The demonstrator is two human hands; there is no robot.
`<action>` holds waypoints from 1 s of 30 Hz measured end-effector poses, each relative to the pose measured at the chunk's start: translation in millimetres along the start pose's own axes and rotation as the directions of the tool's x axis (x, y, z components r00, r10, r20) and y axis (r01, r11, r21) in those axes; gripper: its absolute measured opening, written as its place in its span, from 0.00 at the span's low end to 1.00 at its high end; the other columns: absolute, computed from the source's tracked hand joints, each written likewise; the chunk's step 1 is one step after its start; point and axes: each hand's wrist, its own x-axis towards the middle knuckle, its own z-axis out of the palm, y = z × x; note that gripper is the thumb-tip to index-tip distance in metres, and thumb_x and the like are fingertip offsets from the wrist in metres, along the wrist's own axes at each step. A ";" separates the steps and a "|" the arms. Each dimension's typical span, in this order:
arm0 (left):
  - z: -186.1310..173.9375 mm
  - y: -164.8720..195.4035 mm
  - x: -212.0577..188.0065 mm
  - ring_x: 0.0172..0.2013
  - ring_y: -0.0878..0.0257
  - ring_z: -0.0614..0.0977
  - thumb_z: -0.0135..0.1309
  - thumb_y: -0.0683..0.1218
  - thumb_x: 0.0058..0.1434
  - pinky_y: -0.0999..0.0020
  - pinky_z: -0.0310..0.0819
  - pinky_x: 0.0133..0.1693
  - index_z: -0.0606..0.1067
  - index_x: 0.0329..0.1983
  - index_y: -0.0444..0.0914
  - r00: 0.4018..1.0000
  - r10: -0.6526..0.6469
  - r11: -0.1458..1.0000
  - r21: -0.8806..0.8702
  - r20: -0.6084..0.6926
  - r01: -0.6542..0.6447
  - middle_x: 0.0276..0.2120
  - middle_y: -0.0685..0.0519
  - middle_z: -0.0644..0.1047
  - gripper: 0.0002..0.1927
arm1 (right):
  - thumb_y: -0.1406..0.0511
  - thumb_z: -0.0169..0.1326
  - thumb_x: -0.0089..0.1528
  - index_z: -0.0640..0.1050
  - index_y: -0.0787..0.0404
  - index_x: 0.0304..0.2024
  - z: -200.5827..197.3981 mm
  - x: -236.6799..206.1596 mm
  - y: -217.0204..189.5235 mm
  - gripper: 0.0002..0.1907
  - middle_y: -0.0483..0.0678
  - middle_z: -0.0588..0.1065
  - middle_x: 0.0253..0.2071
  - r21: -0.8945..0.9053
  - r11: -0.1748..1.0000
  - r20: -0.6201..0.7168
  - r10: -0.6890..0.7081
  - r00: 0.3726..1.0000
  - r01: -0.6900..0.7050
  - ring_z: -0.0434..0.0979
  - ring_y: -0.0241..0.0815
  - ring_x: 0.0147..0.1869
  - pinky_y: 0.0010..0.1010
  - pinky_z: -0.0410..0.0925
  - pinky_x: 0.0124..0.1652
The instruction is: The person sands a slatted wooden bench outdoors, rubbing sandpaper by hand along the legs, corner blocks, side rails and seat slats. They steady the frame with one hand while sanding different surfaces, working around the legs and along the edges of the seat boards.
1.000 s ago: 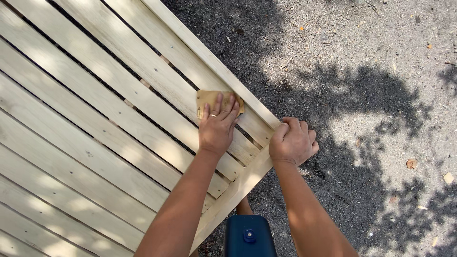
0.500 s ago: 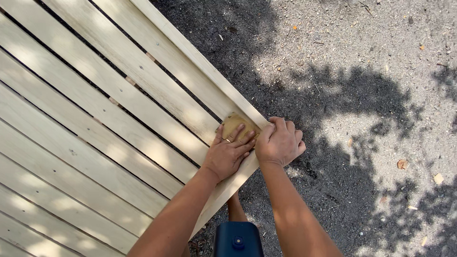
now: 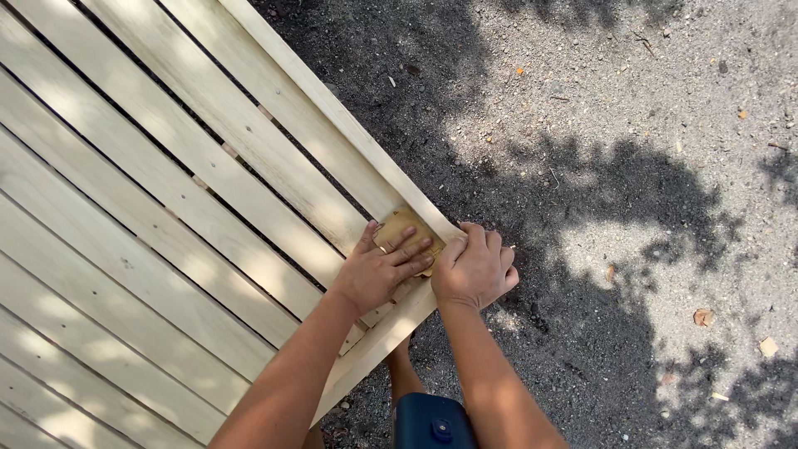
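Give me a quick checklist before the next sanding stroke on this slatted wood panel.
1. Left hand flat on the sandpaper: ok.
2. Sandpaper lying on the slat by the edge rail: ok.
3. Right hand gripping the panel's edge: ok.
4. Slat ahead free of objects: ok.
5. Grit left on the sandpaper: cannot tell.
6. Panel's support underneath: cannot tell, hidden.

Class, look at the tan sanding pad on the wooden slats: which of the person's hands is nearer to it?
Left. The left hand lies flat on the sanding pad, fingers spread across it. The right hand grips the frame's outer edge rail just beside the pad.
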 end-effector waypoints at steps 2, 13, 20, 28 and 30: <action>-15.8 -34.1 -2.4 0.74 0.62 0.57 0.48 0.49 0.66 0.35 0.34 0.71 0.69 0.67 0.62 0.976 -0.192 0.978 0.059 -0.103 0.199 0.74 0.69 0.59 0.26 | 0.59 0.48 0.60 0.82 0.46 0.46 0.4 -0.5 -0.2 0.16 0.42 0.76 0.45 0.020 0.999 0.050 0.038 0.998 -0.039 0.70 0.48 0.53 0.50 0.54 0.55; -11.1 -7.8 22.0 0.72 0.66 0.61 0.49 0.47 0.64 0.48 0.42 0.72 0.71 0.69 0.60 0.962 0.163 0.976 0.180 -0.221 -0.124 0.72 0.67 0.67 0.29 | 0.63 0.46 0.59 0.77 0.50 0.58 -0.9 -5.9 -2.0 0.24 0.38 0.76 0.46 0.206 0.978 -0.003 0.026 1.000 -0.025 0.70 0.43 0.51 0.46 0.55 0.54; -70.1 -96.7 26.7 0.72 0.49 0.58 0.48 0.51 0.74 0.33 0.29 0.66 0.70 0.71 0.49 0.665 -0.631 0.750 -0.095 -0.400 0.655 0.70 0.60 0.66 0.22 | 0.64 0.46 0.57 0.76 0.52 0.59 4.5 -7.1 0.5 0.26 0.38 0.75 0.44 0.109 0.994 -0.012 0.006 1.000 -0.004 0.71 0.42 0.49 0.45 0.54 0.54; -3.5 8.2 36.8 0.71 0.67 0.65 0.50 0.47 0.64 0.46 0.46 0.73 0.72 0.69 0.56 0.953 0.073 0.997 0.016 -0.293 -0.071 0.71 0.67 0.67 0.28 | 0.62 0.48 0.58 0.76 0.51 0.59 -3.5 -6.3 -2.1 0.25 0.39 0.75 0.47 0.093 0.995 -0.054 -0.037 0.998 0.042 0.71 0.43 0.51 0.44 0.55 0.53; -11.2 -27.0 38.3 0.71 0.70 0.66 0.49 0.47 0.68 0.47 0.47 0.73 0.70 0.70 0.57 0.946 0.023 0.999 0.053 -0.325 -0.006 0.71 0.67 0.67 0.27 | 0.63 0.48 0.55 0.76 0.51 0.59 -5.3 -7.2 -1.9 0.28 0.37 0.75 0.44 0.085 0.996 -0.001 0.007 1.000 -0.007 0.71 0.42 0.50 0.45 0.55 0.52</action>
